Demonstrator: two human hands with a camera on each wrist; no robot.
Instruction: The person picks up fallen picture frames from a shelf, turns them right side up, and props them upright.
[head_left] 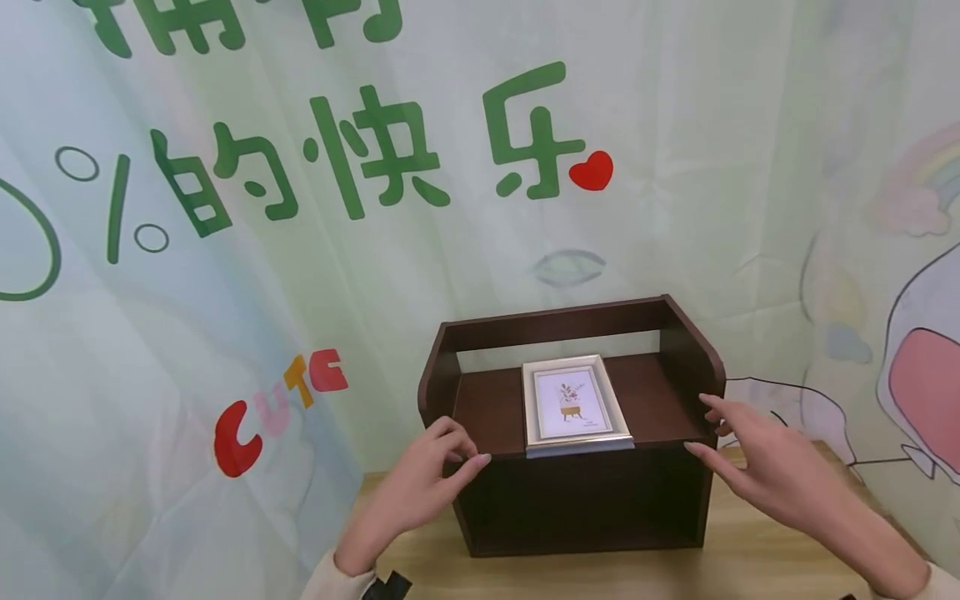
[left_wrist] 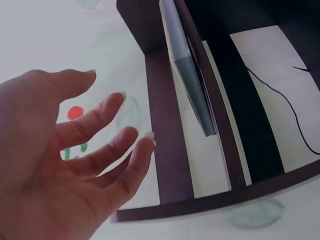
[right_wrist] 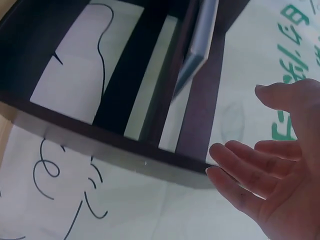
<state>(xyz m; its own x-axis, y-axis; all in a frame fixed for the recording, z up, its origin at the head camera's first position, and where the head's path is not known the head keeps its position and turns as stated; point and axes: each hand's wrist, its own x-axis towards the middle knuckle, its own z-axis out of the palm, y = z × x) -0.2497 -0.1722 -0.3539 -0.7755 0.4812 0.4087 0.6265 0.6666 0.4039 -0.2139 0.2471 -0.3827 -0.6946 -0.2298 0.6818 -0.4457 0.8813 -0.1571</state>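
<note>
A picture frame (head_left: 573,404) with a pale gold border lies face up on the upper board of a dark brown wooden shelf (head_left: 487,408). Its print shows a plant in a yellow pot. At the shelf's left front corner is my left hand (head_left: 423,479), thumb and fingers loosely bent and apart, holding nothing. My right hand (head_left: 780,471) hovers by the right side panel, its fingers spread and also without a thing in them. Both wrist views show the frame edge-on, its silver edge (left_wrist: 175,37) resting on the shelf board.
The shelf stands on a light wooden table (head_left: 757,567), with an open compartment (head_left: 585,508) below the upper board. Close behind hangs a pale printed curtain (head_left: 675,225) with green characters and a red heart, which continues along both sides.
</note>
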